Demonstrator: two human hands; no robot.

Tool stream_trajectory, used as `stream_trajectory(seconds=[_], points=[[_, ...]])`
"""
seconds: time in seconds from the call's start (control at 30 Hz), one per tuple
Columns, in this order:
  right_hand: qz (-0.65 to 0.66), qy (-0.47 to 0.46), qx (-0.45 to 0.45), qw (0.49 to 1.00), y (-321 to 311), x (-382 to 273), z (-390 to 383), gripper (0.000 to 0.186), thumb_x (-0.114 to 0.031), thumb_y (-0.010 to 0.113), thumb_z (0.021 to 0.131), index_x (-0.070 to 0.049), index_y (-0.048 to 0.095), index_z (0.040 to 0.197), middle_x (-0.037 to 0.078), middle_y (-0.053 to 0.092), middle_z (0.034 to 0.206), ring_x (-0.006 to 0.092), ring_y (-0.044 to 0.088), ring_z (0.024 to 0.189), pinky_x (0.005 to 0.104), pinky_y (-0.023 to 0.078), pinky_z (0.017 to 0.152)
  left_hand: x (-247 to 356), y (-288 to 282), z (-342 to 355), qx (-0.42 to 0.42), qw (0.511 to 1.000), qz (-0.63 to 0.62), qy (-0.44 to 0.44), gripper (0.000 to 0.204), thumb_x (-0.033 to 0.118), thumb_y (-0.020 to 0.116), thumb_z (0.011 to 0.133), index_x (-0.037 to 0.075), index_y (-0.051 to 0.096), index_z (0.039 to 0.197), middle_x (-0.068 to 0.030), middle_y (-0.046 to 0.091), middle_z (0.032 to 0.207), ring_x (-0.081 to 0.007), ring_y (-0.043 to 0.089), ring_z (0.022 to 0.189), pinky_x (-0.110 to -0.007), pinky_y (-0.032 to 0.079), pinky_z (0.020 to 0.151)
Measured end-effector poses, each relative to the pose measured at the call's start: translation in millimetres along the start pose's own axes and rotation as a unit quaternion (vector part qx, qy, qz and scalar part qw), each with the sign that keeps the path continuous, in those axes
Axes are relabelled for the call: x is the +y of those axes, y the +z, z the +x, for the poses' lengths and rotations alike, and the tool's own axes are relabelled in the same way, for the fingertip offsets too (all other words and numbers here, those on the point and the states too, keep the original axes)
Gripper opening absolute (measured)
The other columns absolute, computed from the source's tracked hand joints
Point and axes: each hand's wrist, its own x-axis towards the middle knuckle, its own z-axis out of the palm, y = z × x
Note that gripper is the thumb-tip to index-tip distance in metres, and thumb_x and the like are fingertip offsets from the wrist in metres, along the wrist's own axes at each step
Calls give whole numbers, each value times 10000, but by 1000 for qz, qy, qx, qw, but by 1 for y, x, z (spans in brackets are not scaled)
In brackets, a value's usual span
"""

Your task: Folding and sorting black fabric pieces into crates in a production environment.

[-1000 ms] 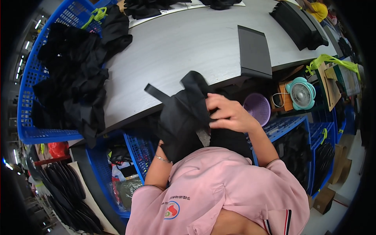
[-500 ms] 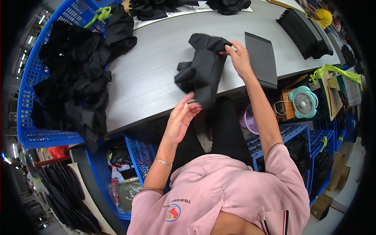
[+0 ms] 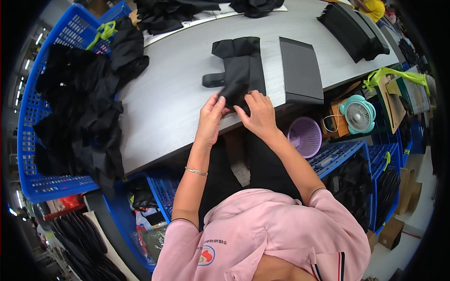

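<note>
While both hands meet at the near edge of a black fabric piece (image 3: pixel 243 70), the left hand (image 3: pixel 209 121) pinches its near left corner between thumb and fingers, and the right hand (image 3: pixel 260 114) rests half-curled on the near right part; whether its fingers grip, I cannot tell. Half a second ago the right hand held the far right corner and the cloth hung bunched above the table; now that hand has come back beside the left, and the piece lies mostly flat on the grey table (image 3: pixel 178 89), its near end at the front edge. Its long axis runs away from the person, nearly straight, its wider far end reaching left; a strap (image 3: pixel 214 80) sticks out leftward midway. Just right of it lies a dark grey panel (image 3: pixel 301 68). Farther left, a blue basket (image 3: pixel 56 187) overflows with black cloth (image 3: pixel 79 98); at the far right stands a stack of black pieces (image 3: pixel 347 30). Below the table's right side are a purple basket (image 3: pixel 314 136) and a turquoise fan (image 3: pixel 360 114).
</note>
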Motion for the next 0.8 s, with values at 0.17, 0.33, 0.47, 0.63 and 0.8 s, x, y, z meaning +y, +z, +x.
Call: stream_trajectory(seconds=[0.17, 0.33, 0.47, 0.63, 0.8], points=[[-21, 85, -48, 995, 12, 19, -10, 167, -121, 683, 742, -13, 648, 865, 108, 610, 913, 303, 602, 865, 411, 464, 748, 3, 8, 6, -75, 995, 54, -38, 275, 160, 689, 926, 28, 608, 1153, -3, 636, 989, -63, 577, 902, -237, 482, 827], [35, 128, -45, 990, 12, 23, -10, 178, -123, 706, 724, -20, 653, 859, 91, 616, 884, 308, 609, 863, 426, 465, 755, 13, 16, 15, -131, 980, 113, -100, 305, 22, 766, 813, 45, 599, 1066, 39, 602, 819, -50, 563, 710, -183, 465, 671], [63, 115, -41, 991, 7, 18, -4, 178, -121, 708, 743, -22, 627, 867, 110, 606, 868, 333, 615, 841, 437, 474, 724, 16, 32, 11, -138, 960, 220, -104, 242, 0, 779, 792, 61, 623, 966, 71, 551, 747, -21, 500, 660, -163, 415, 623], [108, 104, 66, 986, -14, 24, 18, 147, -7, 631, 749, -19, 522, 846, 146, 569, 837, 381, 594, 699, 426, 479, 591, 43, 34, 4, 171, 880, 365, 252, 156, -83, 619, 773, 44, 648, 860, 52, 527, 722, -27, 451, 616, -204, 384, 561], [77, 151, 92, 981, -19, 41, 29, 216, 57, 603, 779, -28, 524, 962, 124, 621, 887, 338, 620, 682, 411, 502, 617, 44, 23, 7, 227, 826, 394, 333, 298, -80, 638, 777, 29, 635, 1055, -17, 543, 892, -58, 480, 669, -214, 421, 557]])
